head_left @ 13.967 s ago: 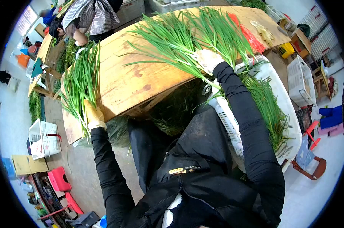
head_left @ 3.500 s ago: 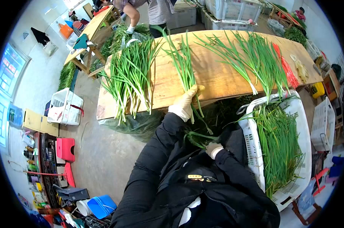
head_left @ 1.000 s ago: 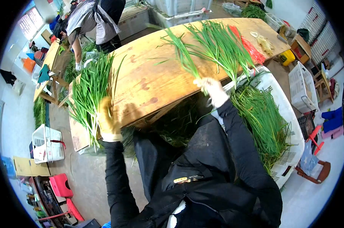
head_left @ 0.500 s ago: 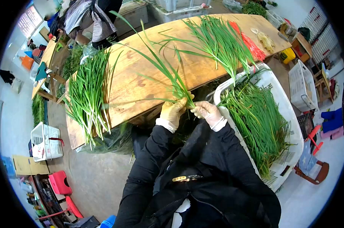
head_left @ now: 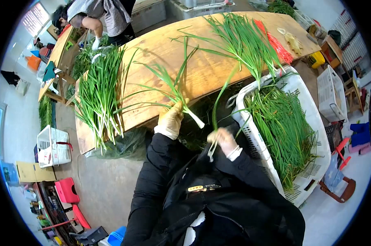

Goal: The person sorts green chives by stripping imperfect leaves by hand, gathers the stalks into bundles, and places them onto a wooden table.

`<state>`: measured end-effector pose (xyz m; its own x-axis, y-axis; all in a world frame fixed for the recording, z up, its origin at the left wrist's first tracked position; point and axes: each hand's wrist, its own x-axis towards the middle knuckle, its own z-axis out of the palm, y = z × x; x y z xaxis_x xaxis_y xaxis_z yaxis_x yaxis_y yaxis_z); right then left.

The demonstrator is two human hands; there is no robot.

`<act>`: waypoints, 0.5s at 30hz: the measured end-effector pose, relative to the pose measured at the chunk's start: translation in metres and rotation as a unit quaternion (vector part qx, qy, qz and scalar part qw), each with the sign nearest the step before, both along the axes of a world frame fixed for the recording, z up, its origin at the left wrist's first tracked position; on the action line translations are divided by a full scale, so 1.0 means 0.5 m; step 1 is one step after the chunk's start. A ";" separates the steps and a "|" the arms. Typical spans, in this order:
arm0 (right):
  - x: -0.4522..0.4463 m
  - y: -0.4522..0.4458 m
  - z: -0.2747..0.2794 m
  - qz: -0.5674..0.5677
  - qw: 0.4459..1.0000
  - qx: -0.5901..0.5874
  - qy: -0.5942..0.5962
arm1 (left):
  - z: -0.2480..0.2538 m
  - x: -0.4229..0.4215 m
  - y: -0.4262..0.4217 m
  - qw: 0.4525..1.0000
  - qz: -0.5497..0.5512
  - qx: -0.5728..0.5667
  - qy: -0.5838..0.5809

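Note:
My left hand (head_left: 170,119), in a pale glove, is closed round a few stalks of green garlic (head_left: 178,95), whose flat leaves fan out over the table edge and whose white base points down to the right. Lower and to the right, my gloved right hand (head_left: 223,140) grips a long loose leaf (head_left: 216,107) with a pale, stringy end hanging below the fingers. The two hands are apart. Left of them, a pile of green garlic (head_left: 98,96) lies with white ends toward me. Another bunch (head_left: 247,45) rests at the table's far right.
The wooden table (head_left: 152,53) curves in front of me. Right of me stands a white plastic crate (head_left: 267,153) full of greens (head_left: 282,131). A red plastic bag (head_left: 278,45) lies on the table's right end. Beyond the left end, another person (head_left: 111,16) bends over greens.
My hands were together at the stalks' base; now they are apart. The right hand has moved down toward me, drawing a leaf away. The left hand has shifted slightly left with its stalks.

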<state>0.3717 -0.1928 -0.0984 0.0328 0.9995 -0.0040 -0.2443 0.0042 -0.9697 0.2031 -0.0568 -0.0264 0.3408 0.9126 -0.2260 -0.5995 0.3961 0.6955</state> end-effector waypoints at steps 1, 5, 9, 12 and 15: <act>0.010 -0.026 -0.005 0.003 1.000 -0.002 -0.001 | 0.005 -0.016 -0.002 0.999 -0.019 0.019 0.032; 0.024 -0.039 0.015 0.213 0.816 -0.040 -0.536 | -0.003 -0.030 -0.030 0.989 -0.050 0.070 0.118; -0.014 0.030 0.154 0.083 0.957 0.056 -0.272 | 0.035 -0.006 -0.069 0.990 -0.076 0.094 0.074; -0.044 0.044 0.155 0.145 0.959 0.000 -0.244 | 0.056 0.003 -0.094 0.995 -0.083 0.050 0.007; -0.047 0.045 0.120 0.216 0.973 -0.086 0.012 | 0.050 -0.027 -0.080 0.995 -0.095 0.029 -0.024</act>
